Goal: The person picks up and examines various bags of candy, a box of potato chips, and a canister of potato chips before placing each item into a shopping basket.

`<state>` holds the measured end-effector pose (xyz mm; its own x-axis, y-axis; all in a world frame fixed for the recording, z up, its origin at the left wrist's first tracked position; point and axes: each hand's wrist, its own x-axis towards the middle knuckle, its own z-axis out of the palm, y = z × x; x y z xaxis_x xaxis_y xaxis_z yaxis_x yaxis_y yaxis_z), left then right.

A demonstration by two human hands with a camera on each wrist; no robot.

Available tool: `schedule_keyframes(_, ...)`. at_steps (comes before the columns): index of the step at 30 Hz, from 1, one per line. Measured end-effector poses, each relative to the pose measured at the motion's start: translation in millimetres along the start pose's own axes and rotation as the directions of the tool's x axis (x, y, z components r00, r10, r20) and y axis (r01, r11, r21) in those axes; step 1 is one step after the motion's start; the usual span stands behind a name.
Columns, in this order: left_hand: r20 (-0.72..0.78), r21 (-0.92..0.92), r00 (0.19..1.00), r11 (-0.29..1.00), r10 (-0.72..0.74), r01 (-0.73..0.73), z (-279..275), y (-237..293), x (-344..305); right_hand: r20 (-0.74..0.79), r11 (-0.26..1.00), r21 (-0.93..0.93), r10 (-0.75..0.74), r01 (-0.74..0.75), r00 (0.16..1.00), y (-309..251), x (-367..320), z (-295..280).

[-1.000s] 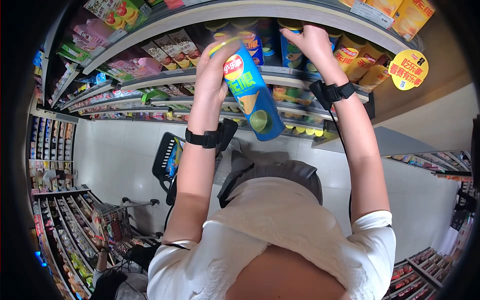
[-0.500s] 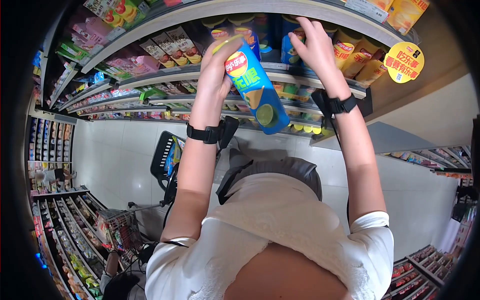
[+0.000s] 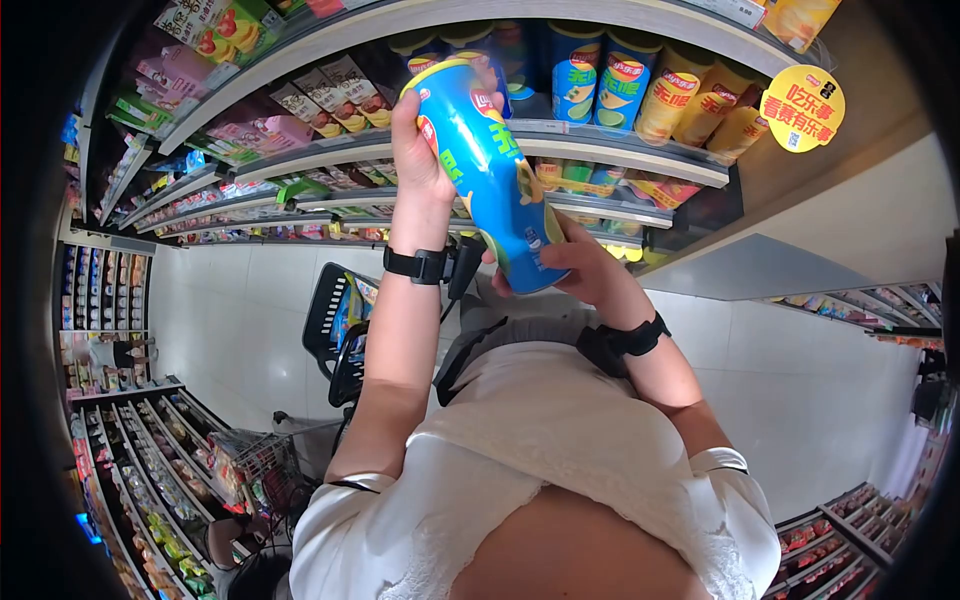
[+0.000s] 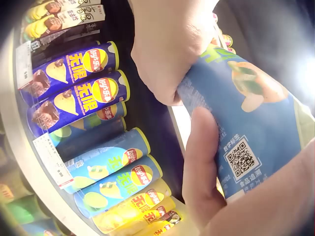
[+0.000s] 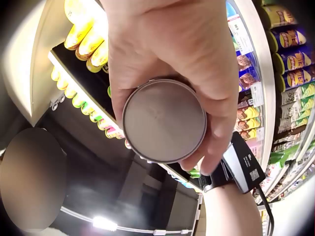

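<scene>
In the head view a blue chip can (image 3: 490,170) with a yellow rim is tilted in front of the shelf. My left hand (image 3: 422,165) grips its upper part. Around its lower end curl the fingers of my right hand (image 3: 595,268). The left wrist view shows the can's side (image 4: 246,108) with a QR code, between my left hand (image 4: 170,46) and the thumb of my right hand (image 4: 202,167). The can's round metal base (image 5: 165,120) faces the right wrist camera, held by my right hand (image 5: 172,49).
Two blue cans (image 3: 625,85) stand on the shelf beside yellow cans (image 3: 670,95), with purple cans (image 4: 78,101) farther left. A yellow round sign (image 3: 803,108) juts from the shelf. A black basket (image 3: 325,315) with packages is at lower left, near a wire cart (image 3: 270,465).
My right hand has left the shelf cans and come down to grip the held can's lower end. The can has turned in my left hand, showing another part of its label.
</scene>
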<state>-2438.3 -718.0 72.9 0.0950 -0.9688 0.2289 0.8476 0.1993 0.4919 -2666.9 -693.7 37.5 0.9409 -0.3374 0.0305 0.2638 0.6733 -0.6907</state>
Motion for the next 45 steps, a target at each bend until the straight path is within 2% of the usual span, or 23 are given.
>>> schedule_keyframes(1,0.000,0.000,1.000,1.000,-0.002,0.002,1.5,-4.4,-0.5,-0.096,0.998,-0.048,0.029,-0.033,0.995,2.1,-0.8,-0.8)
schedule_keyframes(2,-0.043,0.097,0.999,0.995,-0.014,0.019,4.3,-11.2,-1.8,-0.096,0.998,-0.047,0.027,-0.032,0.995,3.4,0.2,0.9)
schedule_keyframes(3,-0.086,0.192,0.996,0.981,-0.022,0.039,6.0,-15.2,-3.3,-0.247,0.951,-0.308,-0.112,0.031,0.963,4.9,2.3,3.5)
schedule_keyframes(4,-0.058,0.189,0.994,0.977,-0.093,0.102,4.6,-17.1,-6.1,-0.349,0.832,-0.553,-0.279,0.044,0.894,5.4,3.1,5.1)
schedule_keyframes(5,-0.057,0.189,0.994,0.976,-0.094,0.104,4.2,-21.1,-8.2,-0.351,0.832,-0.553,-0.280,0.044,0.894,4.5,2.6,5.8)
schedule_keyframes(7,-0.158,0.451,0.987,0.886,-0.040,0.108,6.6,-31.6,-14.7,-0.383,0.743,-0.669,-0.358,0.011,0.851,2.3,1.5,7.3)
schedule_keyframes(8,-0.166,0.520,0.985,0.845,-0.045,0.126,6.6,-33.7,-17.9,-0.384,0.744,-0.669,-0.358,0.011,0.851,1.8,1.1,7.5)
schedule_keyframes(10,-0.211,0.548,0.977,0.824,-0.032,0.146,15.1,-40.0,-25.8,-0.274,0.475,-0.880,-0.552,0.026,0.788,1.1,0.3,7.9)
schedule_keyframes(11,-0.255,0.575,0.967,0.801,-0.018,0.166,20.1,-42.6,-28.4,-0.275,0.477,-0.879,-0.549,0.026,0.789,0.9,-0.2,8.5)
schedule_keyframes(13,-0.279,0.571,0.960,0.805,0.004,0.163,22.2,-43.0,-28.6,-0.161,0.312,-0.948,-0.647,0.067,0.745,0.1,-1.6,10.0)
schedule_keyframes(16,-0.303,0.274,0.949,0.945,-0.091,0.178,22.9,-40.7,-25.6,-0.126,0.304,-0.947,-0.651,0.105,0.749,-0.8,-5.8,13.9)
schedule_keyframes(17,-0.306,0.274,0.948,0.945,-0.091,0.179,26.6,-38.9,-25.8,-0.127,0.307,-0.946,-0.649,0.105,0.750,-1.2,-7.0,15.9)
schedule_keyframes(20,-0.400,-0.028,0.880,0.963,-0.258,0.269,27.3,-36.2,-24.9,-0.103,0.318,-0.936,-0.653,0.149,0.750,-0.5,-6.9,19.6)
schedule_keyframes(22,-0.387,-0.082,0.875,0.956,-0.291,0.282,25.3,-38.1,-28.7,-0.097,0.359,-0.902,-0.711,0.241,0.697,2.4,-3.7,20.7)
schedule_keyframes(26,-0.313,-0.184,0.895,0.945,-0.317,0.270,26.2,-43.9,-33.1,-0.076,0.350,-0.896,-0.730,0.275,0.679,1.5,-5.6,22.4)
schedule_keyframes(27,-0.313,-0.183,0.895,0.945,-0.317,0.271,21.6,-45.4,-33.6,-0.068,0.331,-0.904,-0.735,0.270,0.675,0.7,-6.9,24.3)
schedule_keyframes(29,-0.063,-0.203,0.960,0.945,-0.275,0.257,14.5,-48.6,-33.5,-0.061,0.311,-0.913,-0.743,0.264,0.666,-1.1,-9.8,28.1)
schedule_keyframes(31,-0.104,-0.199,0.957,0.949,-0.270,0.246,20.3,-47.5,-35.3,-0.030,0.280,-0.919,-0.753,0.279,0.657,-2.2,-13.3,31.2)
schedule_keyframes(33,-0.255,-0.011,0.943,0.976,-0.215,0.219,35.0,-45.1,-39.9,-0.011,0.252,-0.926,-0.760,0.280,0.650,-3.6,-16.7,28.1)
schedule_keyframes(35,-0.232,0.020,0.944,0.970,-0.233,0.244,27.4,-40.8,-40.9,0.011,0.222,-0.933,-0.767,0.282,0.642,-5.9,-20.3,24.9)
schedule_keyframes(37,-0.257,0.175,0.951,0.960,-0.169,0.218,25.7,-38.9,-41.6,0.017,0.249,-0.918,-0.752,0.308,0.659,-7.3,-24.1,23.0)
schedule_keyframes(40,-0.315,0.168,0.934,0.958,-0.170,0.231,28.1,-37.8,-44.3,0.090,0.168,-0.931,-0.754,0.324,0.650,-9.3,-28.0,24.0)
schedule_keyframes(45,-0.268,0.154,0.950,0.966,-0.162,0.209,32.0,-41.0,-49.2,0.173,0.103,-0.919,-0.762,0.381,0.624,-7.5,-28.2,28.5)
